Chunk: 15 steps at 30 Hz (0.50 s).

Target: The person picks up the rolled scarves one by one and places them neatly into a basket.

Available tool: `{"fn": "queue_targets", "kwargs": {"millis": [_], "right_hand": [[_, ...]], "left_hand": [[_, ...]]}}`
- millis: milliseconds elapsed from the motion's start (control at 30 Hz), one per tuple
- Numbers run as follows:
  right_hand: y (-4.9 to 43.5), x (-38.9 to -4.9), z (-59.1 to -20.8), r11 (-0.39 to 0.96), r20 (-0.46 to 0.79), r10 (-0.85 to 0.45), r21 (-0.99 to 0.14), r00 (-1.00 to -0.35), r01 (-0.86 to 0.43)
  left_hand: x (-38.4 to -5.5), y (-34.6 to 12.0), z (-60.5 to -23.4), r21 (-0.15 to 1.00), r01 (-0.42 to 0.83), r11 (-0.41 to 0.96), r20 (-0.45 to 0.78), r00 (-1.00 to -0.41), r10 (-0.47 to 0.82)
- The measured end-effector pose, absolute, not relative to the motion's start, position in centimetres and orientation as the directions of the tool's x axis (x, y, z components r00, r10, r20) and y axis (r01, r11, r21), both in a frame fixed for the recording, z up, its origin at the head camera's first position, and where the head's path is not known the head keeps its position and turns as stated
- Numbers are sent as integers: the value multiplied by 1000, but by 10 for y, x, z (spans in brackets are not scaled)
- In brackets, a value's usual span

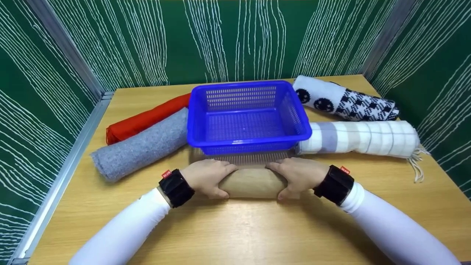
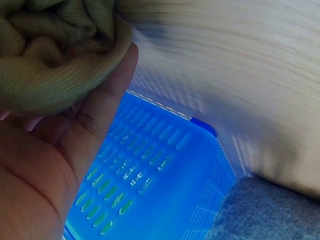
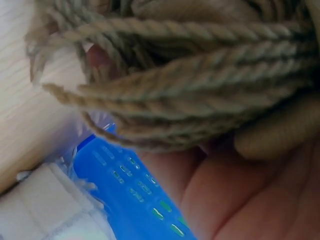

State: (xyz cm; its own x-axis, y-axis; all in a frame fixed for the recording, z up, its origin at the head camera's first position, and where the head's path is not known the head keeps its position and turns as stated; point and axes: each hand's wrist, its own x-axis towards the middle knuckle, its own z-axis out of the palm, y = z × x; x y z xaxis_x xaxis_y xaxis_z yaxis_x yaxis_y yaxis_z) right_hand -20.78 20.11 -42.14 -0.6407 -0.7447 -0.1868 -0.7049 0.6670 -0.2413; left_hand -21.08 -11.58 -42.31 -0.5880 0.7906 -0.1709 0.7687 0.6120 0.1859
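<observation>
A tan rolled scarf [image 1: 254,183] lies crosswise in front of the blue basket [image 1: 247,141] in the head view. My left hand [image 1: 208,178] grips its left end, thumb on the near side and fingers over the far side. At the other end, my right hand [image 1: 302,174] holds it the same way. The left wrist view shows the layered knit roll end [image 2: 65,80] against the fingers. Twisted tan fringe [image 3: 190,95] hangs over the right palm in the right wrist view. Nothing lies inside the slotted plastic basket.
Left of the basket lie a red rolled cloth [image 1: 147,117] and a grey felt-like roll [image 1: 141,144]. On the right are a white plaid scarf roll [image 1: 368,137] with fringe and a black-and-white patterned roll [image 1: 346,101]. Green panels [image 1: 250,40] enclose the wooden table [image 1: 243,235].
</observation>
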Motion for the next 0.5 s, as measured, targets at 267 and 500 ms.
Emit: {"fn": "queue_targets", "kwargs": {"millis": [267, 500], "right_hand": [[200, -208, -417, 640, -145, -765, -276, -627, -717], [201, -207, -411, 625, -115, -776, -284, -621, -728]], "left_hand": [[-210, -113, -419, 181, 760, 624, -182, -598, 781], [-209, -111, -417, 184, 743, 643, -193, -614, 765]]}}
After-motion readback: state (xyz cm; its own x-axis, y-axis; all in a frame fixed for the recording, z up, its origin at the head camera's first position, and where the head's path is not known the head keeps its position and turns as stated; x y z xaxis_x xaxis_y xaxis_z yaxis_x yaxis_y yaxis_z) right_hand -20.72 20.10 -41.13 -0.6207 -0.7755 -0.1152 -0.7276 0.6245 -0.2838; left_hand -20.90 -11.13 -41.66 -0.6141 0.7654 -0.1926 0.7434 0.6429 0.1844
